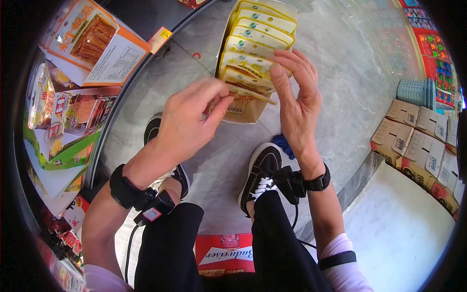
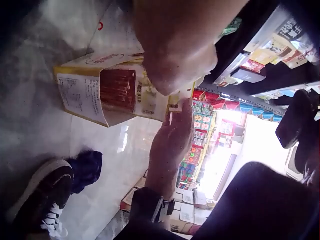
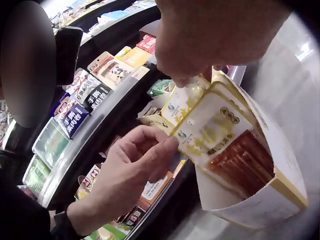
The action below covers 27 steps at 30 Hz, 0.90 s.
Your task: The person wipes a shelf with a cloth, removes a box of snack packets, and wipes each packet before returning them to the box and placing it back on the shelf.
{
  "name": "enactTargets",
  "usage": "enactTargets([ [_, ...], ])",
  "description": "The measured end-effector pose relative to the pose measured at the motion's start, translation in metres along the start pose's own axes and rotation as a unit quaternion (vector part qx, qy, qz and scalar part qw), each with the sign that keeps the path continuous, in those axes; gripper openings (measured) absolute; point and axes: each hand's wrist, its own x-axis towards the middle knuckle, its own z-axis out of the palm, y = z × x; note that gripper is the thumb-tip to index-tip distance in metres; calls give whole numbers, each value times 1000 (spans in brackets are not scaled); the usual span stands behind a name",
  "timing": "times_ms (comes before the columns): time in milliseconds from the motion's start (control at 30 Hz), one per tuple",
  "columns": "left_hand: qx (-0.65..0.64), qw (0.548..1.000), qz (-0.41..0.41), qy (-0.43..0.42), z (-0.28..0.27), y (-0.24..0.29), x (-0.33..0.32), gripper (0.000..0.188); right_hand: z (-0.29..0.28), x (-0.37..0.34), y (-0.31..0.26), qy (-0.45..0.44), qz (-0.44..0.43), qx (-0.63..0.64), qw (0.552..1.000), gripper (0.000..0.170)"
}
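Observation:
An opened carton [image 1: 250, 114] holds a row of yellow-edged snack packets [image 1: 250, 34], with reddish-brown strips showing in the front one [image 3: 245, 160]. At the carton's front, my left hand [image 1: 187, 119] pinches the edge of the front packet between thumb and finger; the right wrist view shows this left hand [image 3: 130, 167] at the packet's side. My right hand [image 1: 299, 95], fingers mostly extended, touches the packets' edges on the other side. In the left wrist view, the near left hand [image 2: 175, 55] hides part of the packets above the carton [image 2: 82, 95].
Shelves with packaged snacks [image 1: 102, 48] curve along the left. Stacked cartons [image 1: 413, 141] and a blue-grey basket [image 1: 411, 92] stand at the right. Below are two shoes [image 1: 262, 170], a dark blue item [image 1: 283, 145] and a red Budweiser box [image 1: 226, 253] on the grey floor [image 1: 340, 97].

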Motion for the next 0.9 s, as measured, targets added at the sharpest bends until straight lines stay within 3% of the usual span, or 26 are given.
enactTargets([
  [67,69,972,126,184,2,7,3,36,-3,1,-3,1,18,7,1000,16],
  [133,97,961,163,200,4,13,12,38,-3,-1,-7,2,36,15,999,15],
  [167,125,947,200,217,4,14,15,40,-2,-3,-10,-8,91,76,993,14],
  [200,125,947,199,217,4,12,15,40,0,-5,-12,-17,146,136,980,14],
  [233,137,952,208,176,5,9,14,37,2,-3,-16,-18,146,136,980,14],
  [300,148,956,216,134,5,4,10,34,4,1,-25,-4,106,134,985,16],
  [367,140,951,277,17,2,3,-1,24,-8,0,-20,-36,93,87,991,16],
  [500,117,950,291,2,-2,7,-18,16,-18,1,-29,-72,101,50,991,21],
  [600,139,964,226,34,-1,6,-14,12,1,-9,-20,-122,46,59,990,20],
  [667,172,943,245,147,1,11,-10,10,-2,-9,-25,-141,84,62,985,19],
  [767,170,938,261,153,-7,20,-4,14,-9,-7,-27,-173,131,85,973,15],
  [833,155,944,262,125,-1,6,1,14,-15,-2,-26,-209,64,115,969,14],
  [867,139,950,262,96,-1,3,2,15,-16,-1,-23,-209,63,114,969,14],
  [900,140,950,262,97,0,2,1,15,-15,-1,-18,-143,88,119,979,14],
])
